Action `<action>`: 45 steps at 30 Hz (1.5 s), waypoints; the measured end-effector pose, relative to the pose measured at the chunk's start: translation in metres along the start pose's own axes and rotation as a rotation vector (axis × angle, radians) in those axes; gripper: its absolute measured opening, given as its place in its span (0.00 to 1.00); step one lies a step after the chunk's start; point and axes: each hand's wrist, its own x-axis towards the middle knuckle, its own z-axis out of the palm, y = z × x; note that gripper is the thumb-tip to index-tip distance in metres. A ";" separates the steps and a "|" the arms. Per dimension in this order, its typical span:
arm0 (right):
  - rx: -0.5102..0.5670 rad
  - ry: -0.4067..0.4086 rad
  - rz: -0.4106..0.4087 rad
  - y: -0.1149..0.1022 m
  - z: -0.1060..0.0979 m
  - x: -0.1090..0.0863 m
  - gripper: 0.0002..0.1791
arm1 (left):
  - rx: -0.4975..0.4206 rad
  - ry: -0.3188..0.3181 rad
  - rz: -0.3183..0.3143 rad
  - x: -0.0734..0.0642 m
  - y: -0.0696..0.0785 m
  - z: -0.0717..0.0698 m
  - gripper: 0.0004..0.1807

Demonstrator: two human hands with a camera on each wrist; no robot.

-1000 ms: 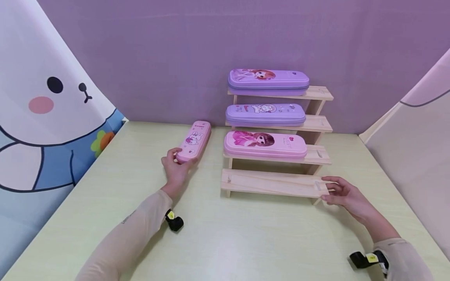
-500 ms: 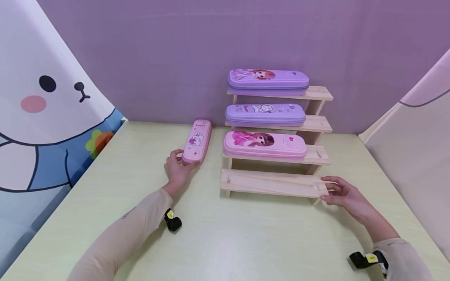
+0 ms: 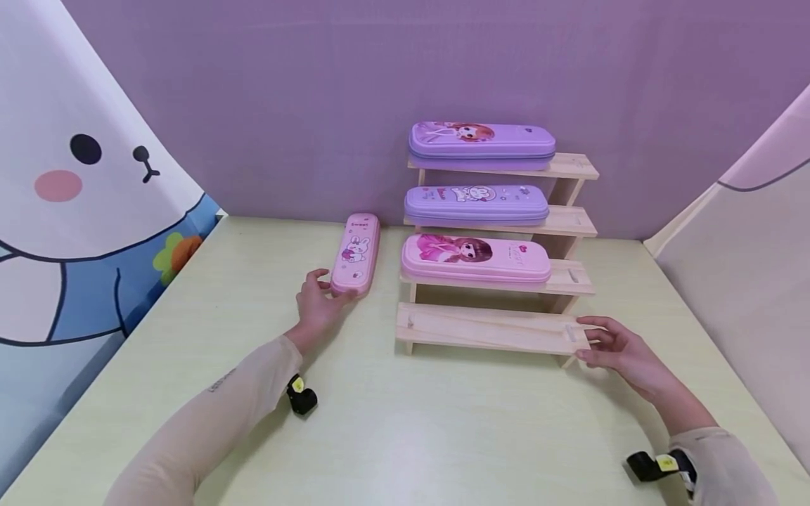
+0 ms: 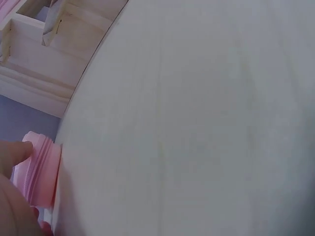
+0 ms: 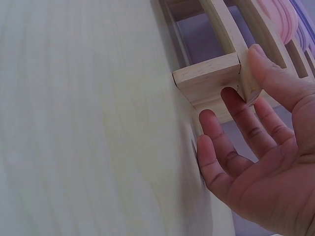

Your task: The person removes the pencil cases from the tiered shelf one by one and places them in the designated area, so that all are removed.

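At the left of the shelf lies a pink pencil case [image 3: 356, 253] with a rabbit print, its length pointing away from me. My left hand [image 3: 318, 309] grips its near end, thumb on one side and fingers on the other; the left wrist view shows only the end of the case [image 4: 43, 172]. A stepped wooden shelf [image 3: 487, 330] stands to the right. Its lowest step has nothing on it. My right hand [image 3: 623, 357] holds that step's right end; in the right wrist view the thumb touches the board's edge and a fingertip meets it below.
On the upper steps lie a pink pencil case [image 3: 477, 258] with a doll print, a purple one [image 3: 477, 205] with a rabbit, and another purple one [image 3: 482, 146] on top. Behind stands a purple cloth wall [image 3: 253, 105]; printed cloth closes both sides of the table [image 3: 405, 436].
My left hand has turned the pink pencil case so that its near end swung right and it lies straighter. My right hand stays on the shelf.
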 end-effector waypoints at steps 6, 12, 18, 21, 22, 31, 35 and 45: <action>0.007 -0.005 -0.005 0.000 0.000 0.000 0.30 | -0.086 -0.026 0.033 0.002 0.001 -0.011 0.42; -0.020 0.004 0.009 0.001 0.001 0.000 0.28 | -0.124 -0.083 0.052 0.006 -0.001 -0.026 0.41; -0.025 0.001 0.009 0.000 0.002 -0.001 0.28 | -0.132 -0.173 0.005 0.006 0.003 -0.043 0.44; -0.023 0.003 0.006 -0.001 0.001 0.000 0.29 | -0.152 -0.187 -0.010 0.005 0.008 -0.050 0.45; -0.019 0.002 0.004 -0.001 0.001 0.000 0.29 | -0.162 -0.186 -0.010 0.004 0.010 -0.052 0.44; -0.016 0.001 0.006 -0.001 0.001 0.000 0.29 | -0.257 -0.213 0.005 0.000 0.023 -0.059 0.43; -0.012 0.005 0.005 0.000 0.001 0.001 0.28 | -0.332 -0.302 0.023 0.000 0.024 -0.059 0.42; 0.003 0.037 0.021 -0.001 0.001 0.001 0.30 | -0.434 -0.438 0.080 -0.007 0.031 -0.052 0.41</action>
